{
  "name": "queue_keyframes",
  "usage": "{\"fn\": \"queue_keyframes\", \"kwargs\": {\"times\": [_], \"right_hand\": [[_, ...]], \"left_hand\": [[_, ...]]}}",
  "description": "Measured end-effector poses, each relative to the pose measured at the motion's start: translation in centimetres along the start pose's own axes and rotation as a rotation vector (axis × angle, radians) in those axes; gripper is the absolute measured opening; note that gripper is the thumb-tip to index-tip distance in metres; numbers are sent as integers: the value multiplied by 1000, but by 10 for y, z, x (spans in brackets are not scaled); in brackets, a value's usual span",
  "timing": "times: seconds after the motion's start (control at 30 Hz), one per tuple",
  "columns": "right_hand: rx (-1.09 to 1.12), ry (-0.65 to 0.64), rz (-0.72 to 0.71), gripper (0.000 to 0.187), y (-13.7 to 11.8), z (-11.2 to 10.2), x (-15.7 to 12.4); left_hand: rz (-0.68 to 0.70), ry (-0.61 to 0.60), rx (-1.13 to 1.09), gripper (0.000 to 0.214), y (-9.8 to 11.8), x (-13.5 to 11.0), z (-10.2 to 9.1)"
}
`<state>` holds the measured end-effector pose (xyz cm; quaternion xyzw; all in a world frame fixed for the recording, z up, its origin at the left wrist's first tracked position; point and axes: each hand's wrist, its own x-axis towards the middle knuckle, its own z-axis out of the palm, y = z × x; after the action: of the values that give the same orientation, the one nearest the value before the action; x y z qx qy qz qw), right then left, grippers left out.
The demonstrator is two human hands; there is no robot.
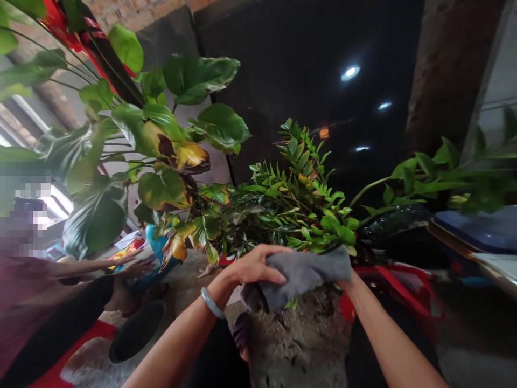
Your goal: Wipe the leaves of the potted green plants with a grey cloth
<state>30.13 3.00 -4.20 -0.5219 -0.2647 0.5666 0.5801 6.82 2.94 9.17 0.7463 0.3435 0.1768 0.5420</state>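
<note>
My left hand (262,264), with a pale bangle at its wrist, is closed over a grey cloth glove (294,277). Its thumb presses on the fabric. The glove appears to cover my right hand (323,269), with its cuff end at the wrist; the fingers inside are hidden, so I cannot tell how they are bent. The glove's far end looks dark and soiled. Just beyond both hands grows a leafy green plant (299,210). Soil with dry debris (307,334) lies below, between my legs.
A large-leaved plant (161,129) with yellowed leaves rises at left. A person in a dark red top (24,307) sits there, hands stretched forward. A black bucket (137,331) stands on the floor. A red bag (407,285) is at right, near a blue lid (476,229).
</note>
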Motion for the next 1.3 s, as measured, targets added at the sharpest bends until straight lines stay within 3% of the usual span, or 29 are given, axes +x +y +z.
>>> {"fn": "queue_keyframes", "kwargs": {"times": [0.13, 0.2, 0.3, 0.37, 0.5, 0.53, 0.6, 0.73, 0.8, 0.9, 0.97, 1.07, 1.2, 1.23, 1.3], "right_hand": [[19, 8, 54, 13, -5, 4, -4], [39, -4, 42, 15, -8, 7, -6], [47, -19, 33, 17, -9, 9, -8], [36, -21, 46, 17, -9, 7, -9], [3, -10, 99, 16, -7, 0, -9], [-2, -8, 111, 16, -7, -2, -9], [-6, -6, 127, 17, -7, -4, -10], [-10, 6, 121, 21, -7, -1, -9], [-12, 15, 108, 22, -7, 3, -8], [-18, 21, 92, 23, -7, 7, -7], [-23, 18, 87, 22, -6, 6, -7], [-29, 2, 86, 22, -4, 0, -6], [-52, 3, 83, 21, 0, -5, -2], [-62, 4, 75, 21, 0, -5, -1], [-93, 1, 47, 20, 2, -4, 1]], "left_hand": [[234, 551, -51, 65, 25, 33, -31], [301, 691, -84, 68, 31, 64, -41], [289, 726, -87, 63, 27, 104, -41], [198, 643, -28, 55, 19, 115, -35], [-48, 103, 156, 46, 11, 103, -34], [-51, 38, 186, 47, 13, 99, -39], [57, 143, 223, 48, 24, 99, -52], [395, 648, 258, 56, 48, 134, -71], [387, 733, 301, 60, 51, 155, -67], [147, 622, 387, 58, 38, 168, -48], [17, 490, 402, 50, 24, 156, -36], [-96, 220, 306, 37, 11, 112, -35], [-157, -162, 220, 45, 22, 48, -55], [-139, -186, 214, 48, 27, 38, -58], [-60, -99, 181, 52, 36, 32, -58]]}}
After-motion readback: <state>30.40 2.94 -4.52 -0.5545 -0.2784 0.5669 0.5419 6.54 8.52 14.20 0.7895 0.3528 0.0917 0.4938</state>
